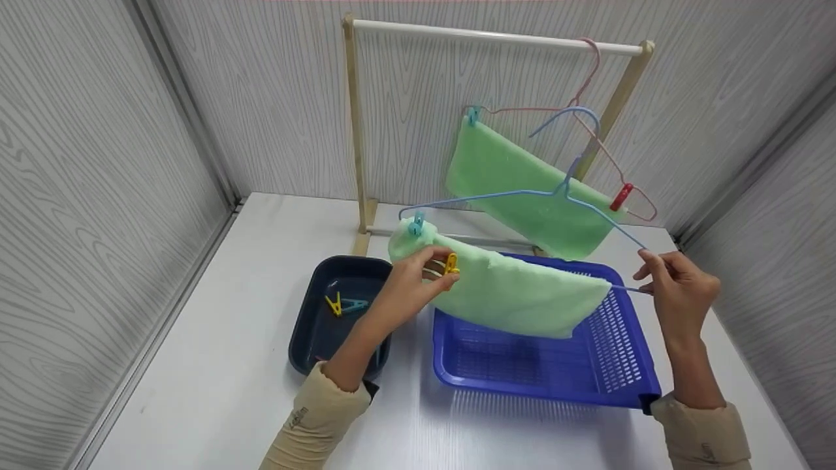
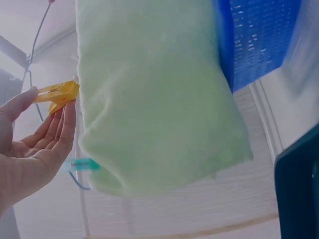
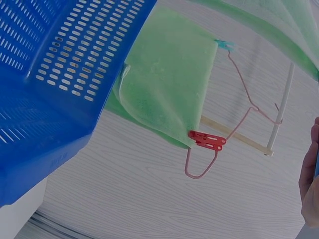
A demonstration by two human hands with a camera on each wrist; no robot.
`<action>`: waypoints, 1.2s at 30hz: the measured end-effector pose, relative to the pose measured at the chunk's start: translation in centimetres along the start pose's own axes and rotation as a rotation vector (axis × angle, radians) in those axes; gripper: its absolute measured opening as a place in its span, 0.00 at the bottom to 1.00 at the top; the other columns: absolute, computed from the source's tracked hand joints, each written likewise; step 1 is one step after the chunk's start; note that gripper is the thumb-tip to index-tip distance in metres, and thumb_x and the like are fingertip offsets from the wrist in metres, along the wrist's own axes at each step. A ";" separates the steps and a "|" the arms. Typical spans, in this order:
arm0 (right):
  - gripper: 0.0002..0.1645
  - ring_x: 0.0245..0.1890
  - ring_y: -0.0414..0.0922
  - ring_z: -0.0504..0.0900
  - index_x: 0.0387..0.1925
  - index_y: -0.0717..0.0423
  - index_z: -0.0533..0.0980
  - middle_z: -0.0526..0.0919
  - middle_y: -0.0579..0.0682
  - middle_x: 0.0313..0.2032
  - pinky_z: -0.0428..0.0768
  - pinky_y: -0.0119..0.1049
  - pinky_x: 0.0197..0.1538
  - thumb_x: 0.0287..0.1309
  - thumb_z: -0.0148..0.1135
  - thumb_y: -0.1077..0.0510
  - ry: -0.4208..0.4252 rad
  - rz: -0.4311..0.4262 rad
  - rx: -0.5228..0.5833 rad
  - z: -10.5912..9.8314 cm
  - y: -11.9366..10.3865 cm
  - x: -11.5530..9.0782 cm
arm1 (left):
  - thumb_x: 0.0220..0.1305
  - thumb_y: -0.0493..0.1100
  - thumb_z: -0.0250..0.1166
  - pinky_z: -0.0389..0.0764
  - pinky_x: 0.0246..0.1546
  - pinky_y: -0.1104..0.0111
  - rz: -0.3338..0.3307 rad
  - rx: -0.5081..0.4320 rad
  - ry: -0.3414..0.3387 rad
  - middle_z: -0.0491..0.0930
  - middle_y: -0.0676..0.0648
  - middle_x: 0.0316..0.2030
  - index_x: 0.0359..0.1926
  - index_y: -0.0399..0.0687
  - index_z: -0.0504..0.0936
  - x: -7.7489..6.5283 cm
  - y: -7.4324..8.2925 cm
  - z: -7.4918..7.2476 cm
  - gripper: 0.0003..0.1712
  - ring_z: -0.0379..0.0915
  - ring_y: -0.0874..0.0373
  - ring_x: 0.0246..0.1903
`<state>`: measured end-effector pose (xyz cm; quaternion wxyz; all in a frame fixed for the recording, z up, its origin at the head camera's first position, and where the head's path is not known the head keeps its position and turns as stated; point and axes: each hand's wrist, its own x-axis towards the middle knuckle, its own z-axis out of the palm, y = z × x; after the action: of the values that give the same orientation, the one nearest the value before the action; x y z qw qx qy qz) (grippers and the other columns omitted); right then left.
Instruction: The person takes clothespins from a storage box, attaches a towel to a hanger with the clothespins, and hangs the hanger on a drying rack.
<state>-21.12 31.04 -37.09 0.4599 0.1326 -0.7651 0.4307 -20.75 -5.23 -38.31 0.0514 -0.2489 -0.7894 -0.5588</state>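
A yellow clothespin (image 1: 451, 264) is pinched between the thumb and fingers of my left hand (image 1: 418, 281), in front of a pale green cloth (image 1: 516, 294). In the left wrist view the clothespin (image 2: 62, 94) is close to the cloth's edge; whether it touches is unclear. The cloth hangs over a blue hanger (image 1: 496, 194), and a teal clothespin (image 1: 417, 225) clips its left end. My right hand (image 1: 682, 287) grips the hanger's right end, holding it up over the blue basket. Only part of the right hand (image 3: 310, 179) shows in the right wrist view.
Behind, a pink hanger (image 1: 588, 81) on the rack's white bar (image 1: 490, 34) carries a green cloth (image 1: 516, 176), clipped by a teal and a red clothespin (image 1: 621, 196). The blue basket (image 1: 548, 395) stands below. A dark tray (image 1: 300, 326) at left contains yellow and teal clothespins.
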 end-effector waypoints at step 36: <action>0.11 0.13 0.32 0.75 0.19 0.73 0.77 0.78 0.48 0.15 0.73 0.20 0.20 0.53 0.63 0.68 -0.009 0.046 0.042 0.3 0.0 -0.1 | 0.60 0.41 0.63 0.73 0.41 0.76 0.140 -0.040 -0.038 0.76 0.48 0.40 0.52 0.39 0.73 3.1 4.0 5.8 0.20 0.74 0.65 0.40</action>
<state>-21.19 30.78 -37.24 0.4437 0.1264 -0.7608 0.4564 -20.53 2.08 -35.91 0.0703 -0.3152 -0.7595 -0.5647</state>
